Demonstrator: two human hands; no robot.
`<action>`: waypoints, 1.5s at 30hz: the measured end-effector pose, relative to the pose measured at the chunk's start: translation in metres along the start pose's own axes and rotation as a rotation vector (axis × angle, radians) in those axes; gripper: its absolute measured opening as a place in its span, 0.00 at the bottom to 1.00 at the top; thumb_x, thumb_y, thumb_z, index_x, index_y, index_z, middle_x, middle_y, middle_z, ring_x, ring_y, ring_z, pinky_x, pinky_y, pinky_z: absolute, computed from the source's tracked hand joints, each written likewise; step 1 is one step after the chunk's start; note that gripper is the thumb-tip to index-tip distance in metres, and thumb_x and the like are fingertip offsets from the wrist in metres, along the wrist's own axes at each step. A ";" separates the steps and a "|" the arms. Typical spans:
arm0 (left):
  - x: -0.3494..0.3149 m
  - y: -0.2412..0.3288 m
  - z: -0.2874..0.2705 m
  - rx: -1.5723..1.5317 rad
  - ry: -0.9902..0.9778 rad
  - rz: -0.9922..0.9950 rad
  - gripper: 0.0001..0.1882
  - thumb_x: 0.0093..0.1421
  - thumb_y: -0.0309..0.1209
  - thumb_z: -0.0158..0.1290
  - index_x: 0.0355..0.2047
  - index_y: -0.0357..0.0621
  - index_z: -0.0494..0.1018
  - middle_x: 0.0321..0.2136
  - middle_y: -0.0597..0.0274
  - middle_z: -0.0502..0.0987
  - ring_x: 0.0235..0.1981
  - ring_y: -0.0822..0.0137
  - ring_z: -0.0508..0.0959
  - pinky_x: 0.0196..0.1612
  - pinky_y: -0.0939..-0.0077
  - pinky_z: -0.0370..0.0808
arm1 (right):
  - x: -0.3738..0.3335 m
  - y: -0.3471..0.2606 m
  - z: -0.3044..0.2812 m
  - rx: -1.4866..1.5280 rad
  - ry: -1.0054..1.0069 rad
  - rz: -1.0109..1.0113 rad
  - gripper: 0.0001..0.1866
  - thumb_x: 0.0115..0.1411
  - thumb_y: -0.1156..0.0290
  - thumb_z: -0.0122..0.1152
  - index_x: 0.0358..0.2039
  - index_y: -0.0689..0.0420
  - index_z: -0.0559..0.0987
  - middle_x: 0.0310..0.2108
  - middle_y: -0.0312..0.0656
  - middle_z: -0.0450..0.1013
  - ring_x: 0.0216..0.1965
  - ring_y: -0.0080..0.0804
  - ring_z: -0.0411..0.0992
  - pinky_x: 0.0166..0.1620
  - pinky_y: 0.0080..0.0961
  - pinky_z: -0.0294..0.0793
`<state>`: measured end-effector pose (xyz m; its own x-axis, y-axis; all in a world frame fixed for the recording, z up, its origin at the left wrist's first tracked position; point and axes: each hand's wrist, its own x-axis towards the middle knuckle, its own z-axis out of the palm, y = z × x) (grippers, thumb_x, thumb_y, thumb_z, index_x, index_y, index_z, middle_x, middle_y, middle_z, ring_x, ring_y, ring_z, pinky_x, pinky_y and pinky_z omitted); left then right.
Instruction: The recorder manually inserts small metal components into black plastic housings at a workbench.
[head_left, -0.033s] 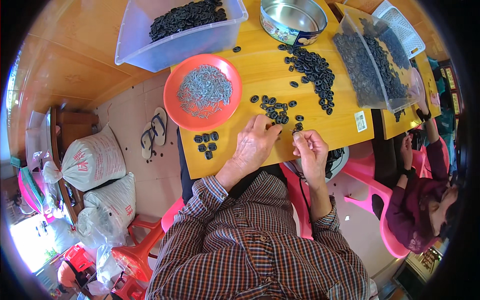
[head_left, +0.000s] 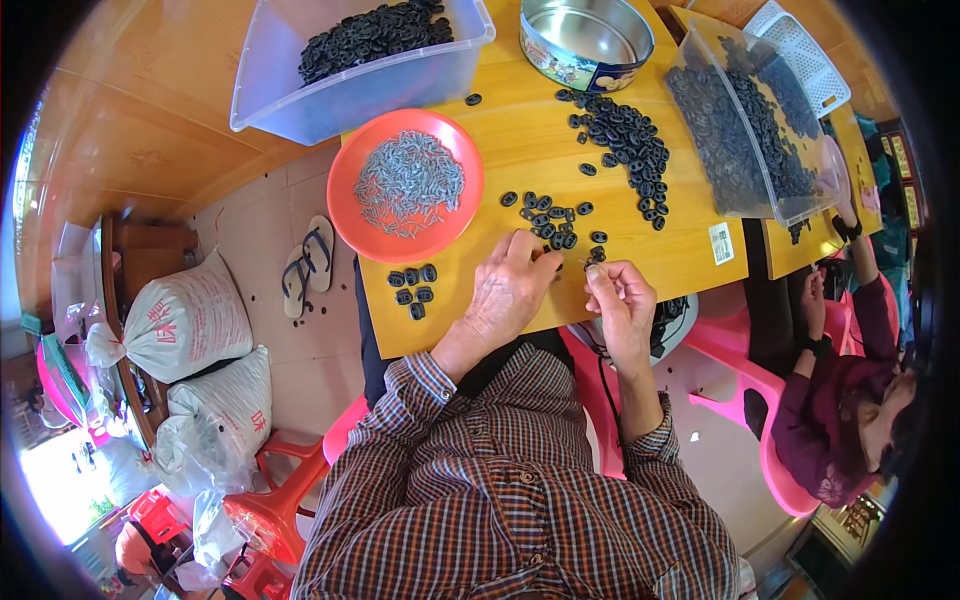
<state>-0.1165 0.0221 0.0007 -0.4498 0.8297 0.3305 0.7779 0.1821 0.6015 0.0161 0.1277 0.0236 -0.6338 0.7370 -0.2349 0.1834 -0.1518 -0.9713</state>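
My left hand [head_left: 507,288] rests at the table's near edge, fingers bent and thumb and fingertips drawn together; whatever lies between them is too small to make out. Across a small gap, my right hand [head_left: 624,302] is closed in a pinch, with a tiny thin piece barely showing at its tips. Just beyond both hands lies a loose cluster of small black oval parts with two holes [head_left: 556,214]. Another small group of black oval parts [head_left: 417,284] sits left of my left hand. A red-orange bowl [head_left: 345,225] holds many small grey screws [head_left: 410,180].
A larger pile of black parts [head_left: 632,145] spreads across the yellow table [head_left: 480,148]. Behind stand a clear bin [head_left: 370,105] of black parts and a round tin [head_left: 575,75]. At right, another clear bin [head_left: 750,150] stands near a seated person [head_left: 840,400].
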 end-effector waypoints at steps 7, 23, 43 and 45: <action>-0.007 -0.010 0.004 -0.056 0.139 0.094 0.09 0.50 0.23 0.59 0.34 0.38 0.76 0.31 0.58 0.72 0.29 0.62 0.76 0.28 0.71 0.74 | 0.000 0.001 0.002 0.032 -0.002 0.012 0.08 0.61 0.68 0.57 0.29 0.60 0.75 0.23 0.32 0.70 0.22 0.13 0.64 0.27 0.12 0.65; -0.036 -0.019 -0.018 -1.341 0.095 -0.605 0.17 0.59 0.20 0.53 0.50 0.35 0.71 0.32 0.63 0.76 0.30 0.74 0.79 0.36 0.80 0.80 | 0.000 -0.014 0.032 0.118 -0.183 0.102 0.07 0.60 0.71 0.59 0.29 0.61 0.75 0.24 0.36 0.72 0.20 0.15 0.65 0.27 0.13 0.65; -0.042 -0.027 -0.017 -1.345 0.051 -0.557 0.15 0.59 0.18 0.52 0.47 0.36 0.71 0.31 0.58 0.79 0.32 0.71 0.80 0.37 0.76 0.80 | -0.001 -0.005 0.046 0.043 -0.221 0.125 0.08 0.60 0.70 0.59 0.30 0.61 0.74 0.24 0.35 0.71 0.21 0.15 0.65 0.27 0.12 0.64; -0.042 -0.028 -0.016 -1.335 0.048 -0.551 0.15 0.59 0.18 0.52 0.47 0.36 0.71 0.32 0.58 0.79 0.31 0.71 0.80 0.37 0.76 0.80 | -0.001 -0.005 0.047 0.027 -0.224 0.118 0.08 0.60 0.70 0.59 0.30 0.61 0.74 0.24 0.35 0.71 0.21 0.15 0.65 0.26 0.12 0.63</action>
<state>-0.1261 -0.0266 -0.0180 -0.5867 0.7947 -0.1558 -0.4669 -0.1748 0.8668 -0.0194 0.0973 0.0268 -0.7601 0.5494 -0.3469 0.2479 -0.2482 -0.9364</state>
